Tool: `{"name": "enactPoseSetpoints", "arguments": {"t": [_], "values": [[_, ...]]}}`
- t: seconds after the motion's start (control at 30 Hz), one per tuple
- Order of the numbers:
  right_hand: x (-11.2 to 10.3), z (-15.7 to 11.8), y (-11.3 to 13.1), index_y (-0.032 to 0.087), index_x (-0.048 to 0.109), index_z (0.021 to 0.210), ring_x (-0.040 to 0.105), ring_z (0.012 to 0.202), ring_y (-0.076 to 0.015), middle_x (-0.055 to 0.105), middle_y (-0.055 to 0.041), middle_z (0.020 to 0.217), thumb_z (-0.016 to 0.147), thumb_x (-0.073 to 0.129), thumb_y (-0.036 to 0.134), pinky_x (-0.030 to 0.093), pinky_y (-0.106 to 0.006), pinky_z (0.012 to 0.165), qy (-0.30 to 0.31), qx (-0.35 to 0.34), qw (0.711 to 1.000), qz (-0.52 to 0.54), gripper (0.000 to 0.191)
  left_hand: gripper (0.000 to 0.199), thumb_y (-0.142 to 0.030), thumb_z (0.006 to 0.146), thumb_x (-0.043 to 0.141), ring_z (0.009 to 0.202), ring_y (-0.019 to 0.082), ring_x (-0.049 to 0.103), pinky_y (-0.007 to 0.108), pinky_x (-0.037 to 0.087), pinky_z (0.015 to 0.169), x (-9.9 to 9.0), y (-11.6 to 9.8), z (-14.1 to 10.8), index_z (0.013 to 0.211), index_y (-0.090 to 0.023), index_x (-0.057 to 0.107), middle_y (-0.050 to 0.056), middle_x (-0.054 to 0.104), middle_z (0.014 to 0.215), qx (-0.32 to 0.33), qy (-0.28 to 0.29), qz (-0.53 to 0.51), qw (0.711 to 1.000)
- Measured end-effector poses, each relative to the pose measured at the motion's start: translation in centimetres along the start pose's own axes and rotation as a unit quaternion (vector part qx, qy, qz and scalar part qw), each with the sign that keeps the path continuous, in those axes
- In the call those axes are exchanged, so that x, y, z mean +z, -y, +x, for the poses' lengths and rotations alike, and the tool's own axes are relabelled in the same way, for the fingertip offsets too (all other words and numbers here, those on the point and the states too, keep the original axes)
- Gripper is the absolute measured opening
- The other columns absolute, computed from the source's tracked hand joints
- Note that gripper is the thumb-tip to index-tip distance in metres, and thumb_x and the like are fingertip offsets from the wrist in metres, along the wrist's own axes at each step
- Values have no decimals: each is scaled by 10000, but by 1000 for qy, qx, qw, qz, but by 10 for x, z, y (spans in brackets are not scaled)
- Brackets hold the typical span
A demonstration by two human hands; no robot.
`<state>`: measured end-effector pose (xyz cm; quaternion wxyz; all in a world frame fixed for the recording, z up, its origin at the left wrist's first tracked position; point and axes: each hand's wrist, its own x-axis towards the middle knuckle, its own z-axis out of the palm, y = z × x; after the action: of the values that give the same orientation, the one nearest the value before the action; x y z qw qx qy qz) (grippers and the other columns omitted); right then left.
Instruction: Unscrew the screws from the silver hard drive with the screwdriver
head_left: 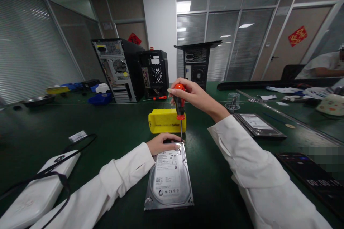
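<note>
A silver hard drive with a white label lies on the green table in front of me. My right hand is closed round the red and black handle of a screwdriver, which stands upright with its tip at the drive's far right corner. At the far end of the drive, my left hand presses on it, fingers around the edge beside the screwdriver tip. Just behind the hands sits a yellow plastic bin.
Computer cases stand at the back. More hard drives and a phone lie to the right, a white device with a black cable to the left. A person sits at the far right.
</note>
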<state>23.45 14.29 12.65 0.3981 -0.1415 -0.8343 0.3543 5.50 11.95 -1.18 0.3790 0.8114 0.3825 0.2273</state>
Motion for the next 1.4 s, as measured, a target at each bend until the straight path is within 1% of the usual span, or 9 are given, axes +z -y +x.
{"name": "enactPoseSetpoints", "arguments": {"t": [0.2, 0.37, 0.43, 0.6, 0.7, 0.8, 1.07, 1.27, 1.4], "values": [[1, 1, 2, 128, 512, 1004, 537, 726, -45, 546, -14, 840, 815, 502, 366, 447, -169, 681, -17, -24, 999, -38, 303, 328, -294, 790, 620, 960, 207, 584, 286, 429, 838, 0, -1, 1, 1086, -154, 641, 69, 654, 1082, 1, 4, -3, 1000], [-1, -1, 6, 124, 515, 1086, 498, 691, -38, 546, -17, 818, 914, 298, 312, 407, -158, 626, -8, -2, 998, -56, 334, 320, -291, 795, 618, 992, 209, 582, 291, 427, 866, 0, -2, 0, 1087, -161, 640, 65, 651, 1106, 7, 9, -9, 1000], [-1, -1, 8, 123, 508, 1110, 511, 733, -39, 557, -21, 845, 916, 292, 265, 411, -148, 642, -1, 13, 999, -37, 323, 323, -290, 795, 618, 994, 211, 583, 293, 429, 868, -1, -2, 0, 1090, -159, 638, 67, 648, 1114, 10, 10, -12, 1000], [-2, 0, 10, 83, 514, 976, 557, 746, -47, 568, -61, 944, 875, 402, 254, 449, -157, 645, -1, 21, 1000, 8, 228, 314, -282, 797, 617, 994, 213, 582, 297, 426, 868, 0, -1, 0, 1085, -161, 641, 69, 650, 1108, 13, 12, -11, 1000], [-2, 0, 7, 93, 473, 915, 555, 642, -42, 583, -54, 873, 854, 443, 284, 470, -180, 613, 9, 16, 1000, 23, 202, 312, -279, 798, 616, 1000, 213, 577, 296, 422, 872, -1, 0, 0, 1086, -160, 641, 70, 646, 1115, 11, 12, -9, 1000], [-2, 0, 5, 109, 440, 882, 556, 637, -55, 579, -37, 800, 830, 483, 335, 483, -199, 609, 12, 11, 1000, 24, 236, 315, -282, 798, 616, 997, 209, 577, 293, 422, 871, -1, 0, 0, 1089, -162, 639, 68, 647, 1112, 9, 14, -8, 1000], [-4, -1, 5, 123, 521, 952, 527, 700, -47, 531, -13, 806, 806, 514, 347, 470, -168, 647, -10, -3, 1000, -25, 267, 325, -297, 793, 619, 963, 207, 582, 288, 431, 839, -1, -1, 0, 1091, -169, 640, 60, 648, 1102, 4, 8, -3, 1000], [-3, -1, 8, 111, 485, 999, 546, 734, -61, 557, -43, 869, 906, 300, 311, 452, -173, 624, -1, 38, 999, -23, 287, 321, -295, 796, 617, 984, 213, 579, 292, 428, 852, -1, -1, 0, 1089, -166, 640, 64, 645, 1115, 8, 13, -3, 1000], [-4, -1, 7, 106, 493, 988, 554, 776, -77, 565, -63, 935, 878, 381, 342, 452, -177, 611, 4, 36, 999, -25, 283, 318, -289, 800, 611, 996, 214, 575, 296, 415, 877, -1, -2, 0, 1088, -156, 640, 67, 648, 1116, 14, 13, -2, 1000]]}}
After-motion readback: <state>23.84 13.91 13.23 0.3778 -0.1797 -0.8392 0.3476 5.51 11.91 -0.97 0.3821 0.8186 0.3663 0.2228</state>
